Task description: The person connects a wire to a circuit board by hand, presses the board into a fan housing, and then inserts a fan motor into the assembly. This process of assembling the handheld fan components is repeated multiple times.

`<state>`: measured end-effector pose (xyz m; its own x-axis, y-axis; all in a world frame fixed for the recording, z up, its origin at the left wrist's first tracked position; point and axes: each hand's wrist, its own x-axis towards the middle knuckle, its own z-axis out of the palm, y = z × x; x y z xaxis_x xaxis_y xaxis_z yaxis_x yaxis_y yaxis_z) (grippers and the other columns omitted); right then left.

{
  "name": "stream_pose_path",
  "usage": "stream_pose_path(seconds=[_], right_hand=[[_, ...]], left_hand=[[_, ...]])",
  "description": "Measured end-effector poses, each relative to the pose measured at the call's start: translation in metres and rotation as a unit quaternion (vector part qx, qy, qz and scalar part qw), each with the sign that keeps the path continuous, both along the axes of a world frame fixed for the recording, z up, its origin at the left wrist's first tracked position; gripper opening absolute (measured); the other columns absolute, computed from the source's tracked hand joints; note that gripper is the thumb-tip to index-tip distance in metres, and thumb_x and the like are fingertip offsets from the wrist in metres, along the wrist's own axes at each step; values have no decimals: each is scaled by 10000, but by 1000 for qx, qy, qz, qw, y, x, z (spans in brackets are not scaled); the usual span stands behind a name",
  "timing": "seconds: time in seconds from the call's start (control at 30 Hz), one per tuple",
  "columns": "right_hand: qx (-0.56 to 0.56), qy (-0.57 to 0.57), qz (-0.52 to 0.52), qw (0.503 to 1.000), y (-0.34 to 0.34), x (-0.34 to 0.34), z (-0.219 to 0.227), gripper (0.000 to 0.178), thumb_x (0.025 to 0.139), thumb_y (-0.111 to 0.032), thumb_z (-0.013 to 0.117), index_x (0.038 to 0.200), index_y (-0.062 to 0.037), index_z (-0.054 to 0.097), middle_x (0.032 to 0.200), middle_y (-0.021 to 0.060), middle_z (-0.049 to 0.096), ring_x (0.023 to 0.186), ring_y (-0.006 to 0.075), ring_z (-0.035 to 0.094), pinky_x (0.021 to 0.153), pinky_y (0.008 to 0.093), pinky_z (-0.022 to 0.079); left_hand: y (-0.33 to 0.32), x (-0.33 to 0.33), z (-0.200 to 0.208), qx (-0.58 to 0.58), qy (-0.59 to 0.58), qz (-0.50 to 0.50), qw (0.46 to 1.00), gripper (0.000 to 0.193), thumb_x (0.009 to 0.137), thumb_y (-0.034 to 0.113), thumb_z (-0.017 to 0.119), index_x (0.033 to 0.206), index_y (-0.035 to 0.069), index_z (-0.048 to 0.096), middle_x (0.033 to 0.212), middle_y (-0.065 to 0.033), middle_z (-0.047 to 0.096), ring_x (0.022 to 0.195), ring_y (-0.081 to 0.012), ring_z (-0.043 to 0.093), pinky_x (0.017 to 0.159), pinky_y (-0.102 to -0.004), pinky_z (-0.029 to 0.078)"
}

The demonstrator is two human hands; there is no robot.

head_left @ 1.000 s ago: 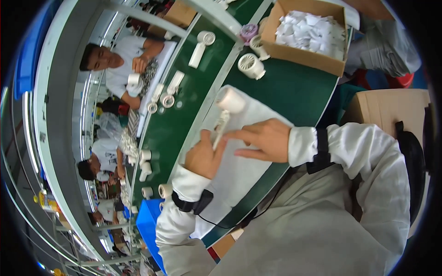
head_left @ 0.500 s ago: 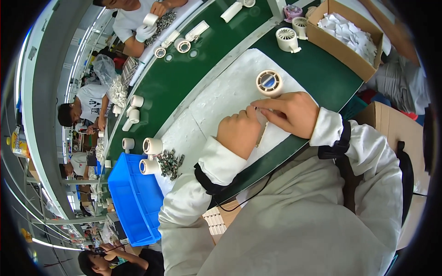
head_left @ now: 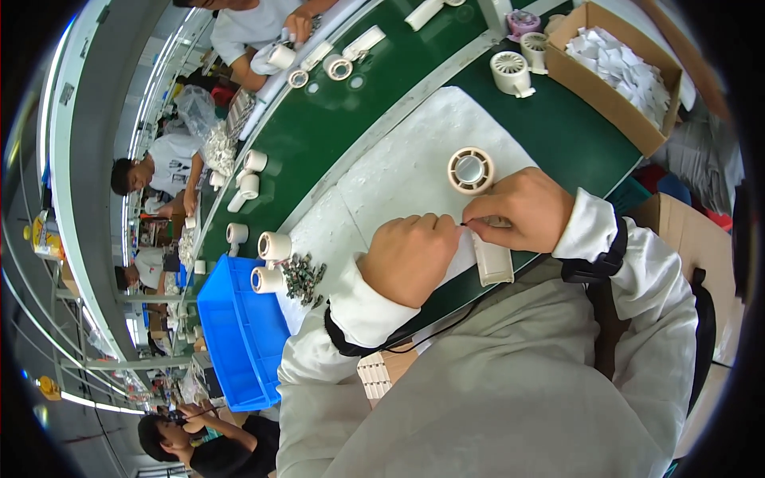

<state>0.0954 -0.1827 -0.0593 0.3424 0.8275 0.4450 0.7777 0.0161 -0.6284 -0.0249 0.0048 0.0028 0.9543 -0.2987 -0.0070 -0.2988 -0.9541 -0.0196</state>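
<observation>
My left hand [head_left: 410, 256] is closed, its fingertips curled out of sight against the work. Close beside it, my right hand [head_left: 527, 213] pinches thumb and forefinger on a tiny dark piece [head_left: 464, 225], too small to name. Under the hands a cream trough-shaped handle shell [head_left: 494, 264] slants toward me. Just beyond them a cream round fan-like housing [head_left: 471, 170] with a silver disc in its middle rests on the white foam sheet [head_left: 422, 143]. Whether housing and handle join is hidden by my right hand.
Left of my hands lie a pile of small electronic parts [head_left: 303, 279], two cream housings [head_left: 269, 263] and a blue bin [head_left: 243, 334]. At the far right are a carton of white pieces [head_left: 617, 72] and fan housings [head_left: 511, 73]. Co-workers sit across the green belt [head_left: 319, 119].
My hands have drawn slightly apart and lower. The handle shell has turned so its hollow side shows. The whole view has shifted a little, moving the bench things right.
</observation>
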Motion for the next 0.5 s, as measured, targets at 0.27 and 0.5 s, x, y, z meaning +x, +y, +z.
stream_pose_path(seconds=[0.27, 0.5], right_hand=[[10, 10, -20, 1000, 0, -11, 4, 98, 813, -93, 760, 901, -50, 760, 653, 119, 643, 554, 260, 626, 545, 381, 478], [13, 72, -54, 996, 6, -15, 4, 133, 771, -46, 755, 904, -35, 750, 620, 104, 596, 484, 209, 528, 502, 342, 408]], left_hand=[[19, -39, -7, -87, -28, 43, 995, 137, 945, 172, 702, 928, 44, 654, 833, -107, 683, 706, -298, 682, 613, -390, 537], [119, -106, 19, -18, -22, 277, 961, 250, 905, 183, 726, 1110, 45, 687, 1011, -164, 683, 868, -366, 690, 730, -448, 561]])
